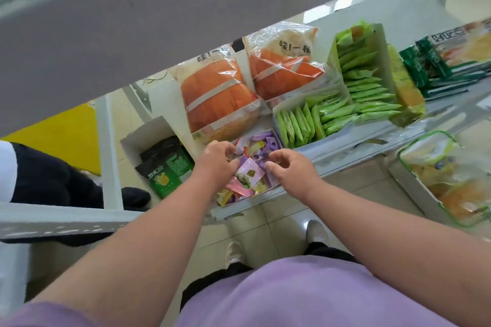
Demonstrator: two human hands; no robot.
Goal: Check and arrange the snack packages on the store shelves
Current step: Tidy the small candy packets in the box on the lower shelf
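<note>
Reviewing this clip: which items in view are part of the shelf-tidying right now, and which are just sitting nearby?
In hand now:
- left hand and right hand, fingers curled among the packets
- white open box of small purple, pink and yellow candy packets

Sitting nearby, untouched:
- two orange-and-white plastic snack bags
- white cartons of light green sachets
- black-and-green pouches
- dark green packets

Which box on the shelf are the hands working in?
The box of mixed purple and pink sachets, between the black-and-green bag box and the green packet boxes; both hands are over it.

shelf (345, 164) | sachet box (276, 141) | orange bags (215, 103) | green-packet boxes (382, 42)
</note>
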